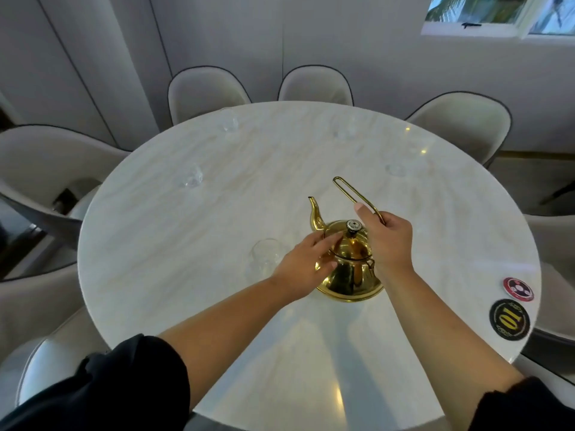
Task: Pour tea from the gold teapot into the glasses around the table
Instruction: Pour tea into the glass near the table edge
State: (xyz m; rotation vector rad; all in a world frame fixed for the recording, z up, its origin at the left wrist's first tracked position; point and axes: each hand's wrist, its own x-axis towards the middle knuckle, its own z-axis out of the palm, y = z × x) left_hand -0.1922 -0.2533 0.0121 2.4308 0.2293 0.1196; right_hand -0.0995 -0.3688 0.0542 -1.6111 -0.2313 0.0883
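The gold teapot [348, 275] stands on the round white marble table [186, 244], its spout pointing away to the left. My right hand [385, 241] grips the teapot's thin wire handle, which sticks up and back. My left hand [306, 262] rests flat against the teapot's lid and left shoulder, fingers apart. A clear glass [264, 255] stands just left of the teapot, partly behind my left hand. More clear glasses stand around the table: one [190, 177] at left, one [229, 121] far left, one [343, 129] far, one [395, 169] right.
Pale upholstered chairs [205, 91] ring the table. A red round disc [518, 289] and a black disc marked 10 [509, 319] lie near the right edge. A window [497, 14] is at top right.
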